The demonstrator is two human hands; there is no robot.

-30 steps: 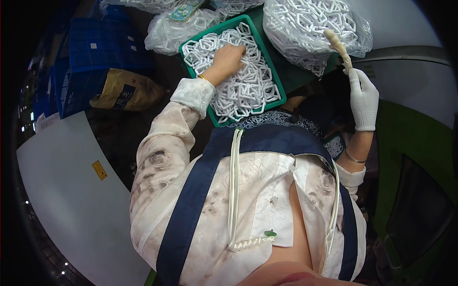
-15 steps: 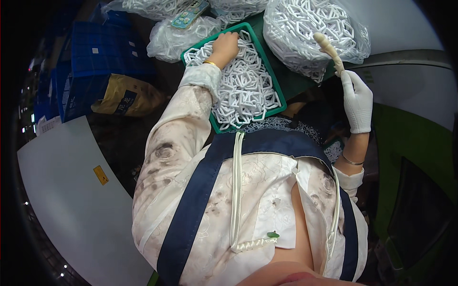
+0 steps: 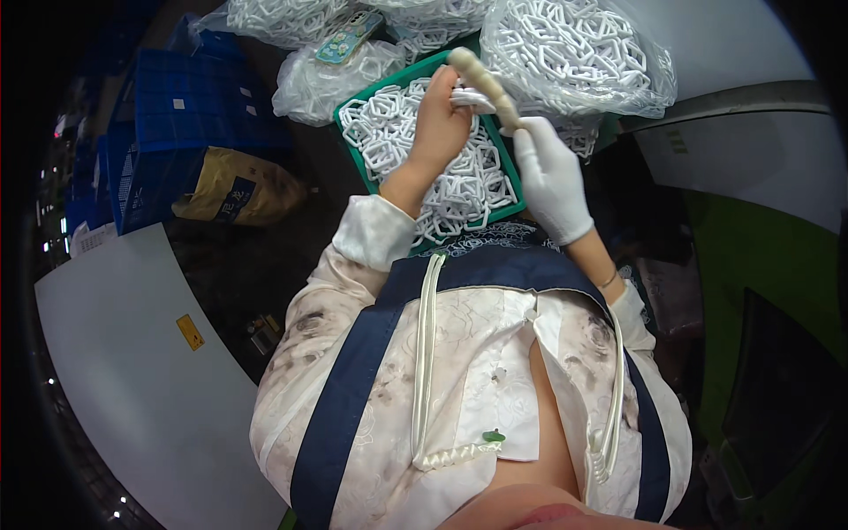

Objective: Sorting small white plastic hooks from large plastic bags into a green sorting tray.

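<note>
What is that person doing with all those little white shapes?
A person is working over a green tray full of small white plastic frames. The bare left hand holds one white piece above the tray. The gloved right hand holds a pale stick-like tool right against that piece. Clear bags stuffed with more white frames lie behind the tray, and blue crates stand off to the left.
</note>
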